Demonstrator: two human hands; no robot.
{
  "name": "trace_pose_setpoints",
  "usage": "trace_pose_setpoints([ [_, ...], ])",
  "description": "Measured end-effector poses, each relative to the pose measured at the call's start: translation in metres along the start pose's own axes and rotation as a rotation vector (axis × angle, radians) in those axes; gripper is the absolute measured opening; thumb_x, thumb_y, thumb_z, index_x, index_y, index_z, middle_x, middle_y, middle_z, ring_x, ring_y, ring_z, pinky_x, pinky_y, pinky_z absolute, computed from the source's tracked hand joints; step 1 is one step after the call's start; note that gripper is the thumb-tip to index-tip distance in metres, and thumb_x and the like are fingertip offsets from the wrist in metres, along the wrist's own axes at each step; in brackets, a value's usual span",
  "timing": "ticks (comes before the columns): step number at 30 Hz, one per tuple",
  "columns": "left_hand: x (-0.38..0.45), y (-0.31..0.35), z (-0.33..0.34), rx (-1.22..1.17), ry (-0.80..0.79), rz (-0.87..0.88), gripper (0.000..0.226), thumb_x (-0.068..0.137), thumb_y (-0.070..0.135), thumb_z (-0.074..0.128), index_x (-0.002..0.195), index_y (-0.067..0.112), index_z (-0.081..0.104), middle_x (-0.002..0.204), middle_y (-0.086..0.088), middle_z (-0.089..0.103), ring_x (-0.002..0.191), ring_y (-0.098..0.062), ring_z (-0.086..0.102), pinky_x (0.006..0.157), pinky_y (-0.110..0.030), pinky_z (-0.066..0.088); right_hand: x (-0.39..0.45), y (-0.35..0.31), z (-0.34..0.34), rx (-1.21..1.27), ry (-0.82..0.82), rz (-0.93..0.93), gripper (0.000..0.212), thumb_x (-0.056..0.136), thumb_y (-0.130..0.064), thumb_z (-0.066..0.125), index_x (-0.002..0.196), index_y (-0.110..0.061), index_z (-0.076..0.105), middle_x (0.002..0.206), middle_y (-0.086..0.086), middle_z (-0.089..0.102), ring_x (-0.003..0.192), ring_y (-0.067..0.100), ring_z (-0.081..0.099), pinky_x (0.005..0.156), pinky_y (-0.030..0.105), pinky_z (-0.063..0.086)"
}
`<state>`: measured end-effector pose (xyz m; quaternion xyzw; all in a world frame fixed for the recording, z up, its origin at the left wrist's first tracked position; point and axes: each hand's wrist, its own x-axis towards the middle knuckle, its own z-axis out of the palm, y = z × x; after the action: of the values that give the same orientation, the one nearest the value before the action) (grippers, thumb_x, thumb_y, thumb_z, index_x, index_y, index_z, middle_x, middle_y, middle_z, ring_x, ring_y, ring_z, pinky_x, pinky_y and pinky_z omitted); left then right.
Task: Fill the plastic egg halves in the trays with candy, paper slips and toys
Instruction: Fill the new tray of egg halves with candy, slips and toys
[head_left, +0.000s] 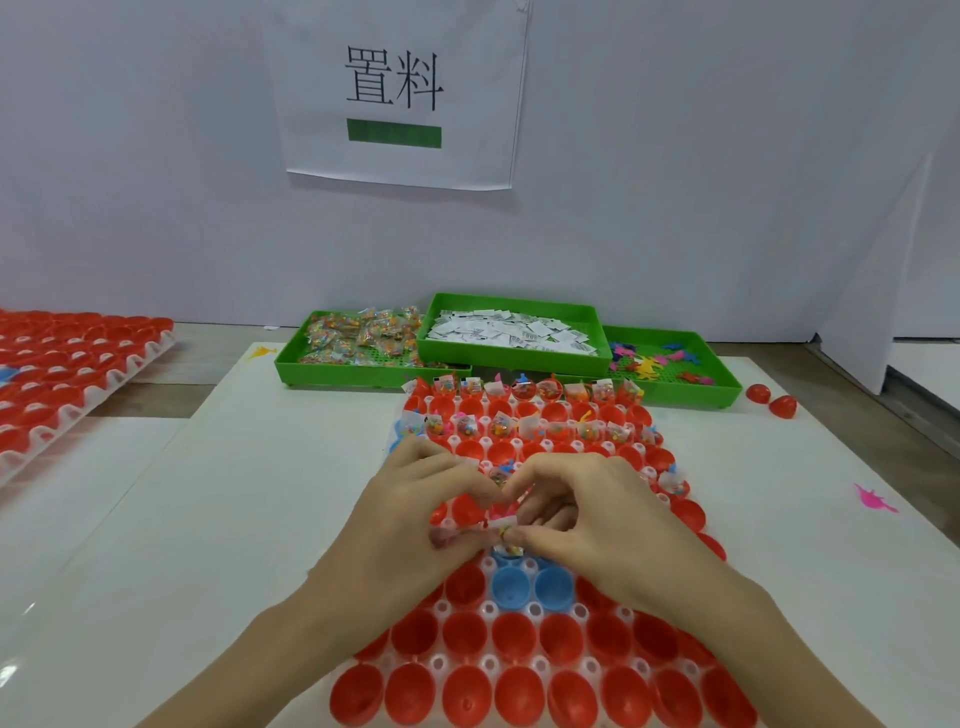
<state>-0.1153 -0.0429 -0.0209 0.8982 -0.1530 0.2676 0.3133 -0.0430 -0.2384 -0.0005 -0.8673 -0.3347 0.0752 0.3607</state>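
A clear tray (488, 662) of red egg halves (511, 636), plus a few blue halves (511, 586), lies in front of me. The far rows hold candy packets, paper slips and small toys. My left hand (415, 519) and my right hand (587, 514) meet over the tray's middle, fingers curled. Together they pinch small items there: a white paper slip (457, 535) and a candy packet (508, 550). Exactly which hand holds which item is hidden by the fingers.
Three green bins stand at the back: candy packets (358, 338), paper slips (511, 330), plastic toys (660, 364). Another tray of red halves (62, 374) lies far left. Two loose red halves (771, 400) and a pink toy (875, 500) lie to the right.
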Motion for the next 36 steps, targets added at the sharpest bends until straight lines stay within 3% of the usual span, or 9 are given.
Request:
trace_pose_setpoints([
  [3, -0.001, 0.002, 0.002, -0.026, -0.02, -0.041, 0.027, 0.072, 0.017, 0.092, 0.093, 0.025, 0.078, 0.089, 0.033, 0.061, 0.098, -0.007, 0.057, 0.075, -0.024, 0.054, 0.001, -0.003, 0.003, -0.033, 0.021, -0.011, 0.017, 0.082, -0.022, 0.086, 0.092, -0.023, 0.072, 0.079, -0.007, 0.073, 0.076, 0.003, 0.07, 0.073, 0.022, 0.06],
  [5, -0.002, 0.002, 0.003, -0.031, -0.037, -0.05, 0.031, 0.071, 0.005, 0.091, 0.092, 0.025, 0.077, 0.099, 0.031, 0.058, 0.099, -0.004, 0.058, 0.074, -0.016, 0.053, 0.001, -0.005, 0.006, -0.048, 0.026, -0.014, 0.017, 0.08, -0.019, 0.088, 0.085, -0.02, 0.071, 0.075, -0.007, 0.072, 0.073, 0.004, 0.07, 0.07, 0.02, 0.058],
  [9, -0.003, 0.0, 0.002, -0.021, -0.065, -0.027, 0.033, 0.07, -0.002, 0.09, 0.089, 0.023, 0.079, 0.096, 0.027, 0.052, 0.096, 0.0, 0.056, 0.073, -0.003, 0.045, -0.001, -0.007, 0.007, -0.041, 0.019, 0.0, 0.015, 0.08, -0.02, 0.087, 0.078, -0.021, 0.073, 0.074, -0.007, 0.073, 0.074, 0.003, 0.07, 0.068, 0.015, 0.055],
  [13, -0.002, 0.0, 0.0, 0.029, -0.086, 0.054, 0.03, 0.071, 0.004, 0.09, 0.088, 0.025, 0.077, 0.088, 0.037, 0.049, 0.098, -0.003, 0.052, 0.078, -0.009, 0.045, -0.003, -0.005, -0.005, 0.002, -0.045, 0.041, 0.003, 0.086, -0.024, 0.083, 0.084, -0.025, 0.08, 0.08, -0.009, 0.075, 0.077, 0.001, 0.071, 0.075, 0.021, 0.06],
  [17, -0.002, -0.004, 0.003, 0.077, -0.095, 0.087, 0.028, 0.07, 0.007, 0.092, 0.087, 0.024, 0.078, 0.083, 0.021, 0.063, 0.099, -0.008, 0.05, 0.082, -0.017, 0.046, -0.001, -0.005, -0.006, -0.049, -0.051, 0.02, 0.002, 0.088, -0.021, 0.08, 0.088, -0.023, 0.08, 0.08, -0.008, 0.074, 0.075, 0.0, 0.069, 0.069, 0.016, 0.057],
  [22, -0.003, -0.006, 0.005, 0.088, -0.085, 0.1, 0.022, 0.073, 0.011, 0.091, 0.087, 0.024, 0.08, 0.081, 0.015, 0.069, 0.095, -0.014, 0.054, 0.08, -0.024, 0.049, 0.005, -0.01, -0.004, -0.105, -0.095, 0.021, 0.011, 0.082, -0.008, 0.077, 0.089, -0.017, 0.075, 0.076, -0.007, 0.07, 0.069, 0.003, 0.064, 0.061, 0.014, 0.05],
  [30, 0.0, -0.007, 0.006, 0.125, -0.128, 0.162, 0.008, 0.081, 0.02, 0.086, 0.086, 0.025, 0.082, 0.081, 0.019, 0.071, 0.096, -0.015, 0.054, 0.081, -0.025, 0.048, 0.018, -0.009, -0.002, -0.084, -0.172, 0.127, 0.004, 0.085, -0.007, 0.079, 0.087, -0.009, 0.076, 0.074, 0.0, 0.072, 0.061, 0.002, 0.062, 0.058, 0.012, 0.05],
  [32, 0.0, -0.007, 0.004, 0.139, -0.149, 0.222, 0.004, 0.09, 0.024, 0.077, 0.089, 0.023, 0.08, 0.085, 0.018, 0.071, 0.097, -0.014, 0.052, 0.082, -0.023, 0.047, 0.015, -0.007, -0.008, -0.057, -0.185, 0.083, 0.004, 0.087, -0.013, 0.08, 0.089, -0.011, 0.079, 0.076, -0.003, 0.074, 0.065, 0.002, 0.066, 0.062, 0.013, 0.052],
  [36, 0.0, -0.006, 0.001, 0.191, -0.204, 0.294, 0.033, 0.102, 0.033, 0.048, 0.095, 0.023, 0.079, 0.096, 0.016, 0.069, 0.102, -0.01, 0.047, 0.085, -0.022, 0.044, 0.01, -0.001, -0.022, -0.049, -0.199, 0.003, 0.009, 0.093, -0.018, 0.074, 0.095, -0.022, 0.082, 0.081, -0.012, 0.076, 0.077, -0.001, 0.069, 0.07, 0.016, 0.055],
])
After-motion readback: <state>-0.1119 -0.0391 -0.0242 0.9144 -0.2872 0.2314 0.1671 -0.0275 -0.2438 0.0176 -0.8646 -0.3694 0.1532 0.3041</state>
